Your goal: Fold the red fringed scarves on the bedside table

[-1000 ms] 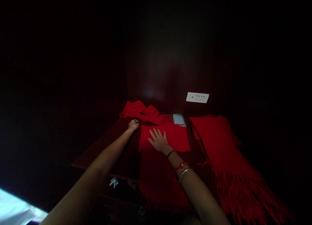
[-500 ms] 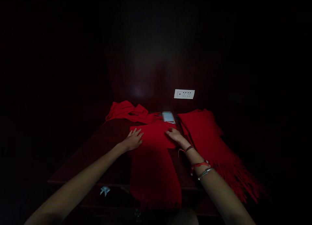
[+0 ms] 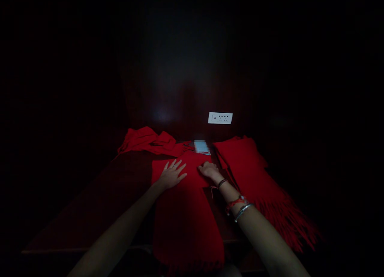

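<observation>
A red fringed scarf lies partly folded on the dark table, its fringed end hanging over the front edge. My left hand rests flat on its folded upper part, fingers spread. At the right side of that fold, my right hand has its fingers curled closed on the scarf's edge; the fingertips are partly hidden. Bracelets circle my right wrist and forearm.
Behind and to the left is a crumpled red scarf. Another folded red scarf with long fringe lies right. A pale, blurred card-like item sits at the back, below a white wall socket. The wooden table is dimly lit.
My left hand has gone from closed beside the scarf to flat on it. My right hand has moved from lying spread on the scarf to gripping its right edge. The view has shifted.
</observation>
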`<action>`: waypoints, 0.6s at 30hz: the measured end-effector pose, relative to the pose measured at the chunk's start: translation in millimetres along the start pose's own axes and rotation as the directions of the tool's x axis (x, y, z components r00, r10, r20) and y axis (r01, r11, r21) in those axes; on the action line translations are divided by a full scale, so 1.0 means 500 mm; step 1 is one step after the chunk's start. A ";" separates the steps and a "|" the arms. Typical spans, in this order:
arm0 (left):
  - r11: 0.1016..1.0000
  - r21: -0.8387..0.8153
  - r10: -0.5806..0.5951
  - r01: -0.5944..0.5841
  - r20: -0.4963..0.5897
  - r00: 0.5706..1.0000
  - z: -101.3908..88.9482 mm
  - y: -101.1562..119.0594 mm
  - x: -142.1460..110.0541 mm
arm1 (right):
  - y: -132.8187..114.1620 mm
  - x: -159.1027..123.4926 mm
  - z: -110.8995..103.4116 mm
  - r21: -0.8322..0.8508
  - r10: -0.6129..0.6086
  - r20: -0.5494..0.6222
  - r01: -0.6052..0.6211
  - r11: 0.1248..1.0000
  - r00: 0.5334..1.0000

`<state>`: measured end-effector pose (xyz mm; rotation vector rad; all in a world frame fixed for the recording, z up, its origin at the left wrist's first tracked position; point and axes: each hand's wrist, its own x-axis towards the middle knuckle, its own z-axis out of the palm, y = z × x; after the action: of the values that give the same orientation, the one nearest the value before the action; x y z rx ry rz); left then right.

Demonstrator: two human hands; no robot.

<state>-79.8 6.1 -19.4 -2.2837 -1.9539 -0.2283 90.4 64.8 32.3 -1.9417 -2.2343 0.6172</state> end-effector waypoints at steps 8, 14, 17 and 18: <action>0.995 0.019 -0.094 0.096 -0.108 0.990 0.000 -0.005 0.001 | -0.017 0.008 0.007 -0.092 0.125 0.008 -0.124 0.988 0.992; 0.966 0.034 -0.254 0.257 -0.080 0.964 -0.006 -0.016 -0.006 | -0.002 -0.005 0.001 -0.156 0.095 -0.137 -0.117 0.981 0.986; 0.962 0.029 -0.270 0.273 -0.078 0.960 -0.003 -0.014 -0.005 | -0.023 -0.003 0.002 -0.138 0.022 -0.084 -0.034 0.990 0.996; 0.960 0.022 -0.275 0.277 -0.081 0.958 -0.002 -0.012 -0.004 | -0.030 -0.001 0.005 -0.119 0.008 -0.032 -0.012 0.993 0.999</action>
<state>-86.3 4.7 -19.0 -1.9441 -2.2133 -0.3029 75.6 62.5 35.8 -2.0036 -2.2931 0.4601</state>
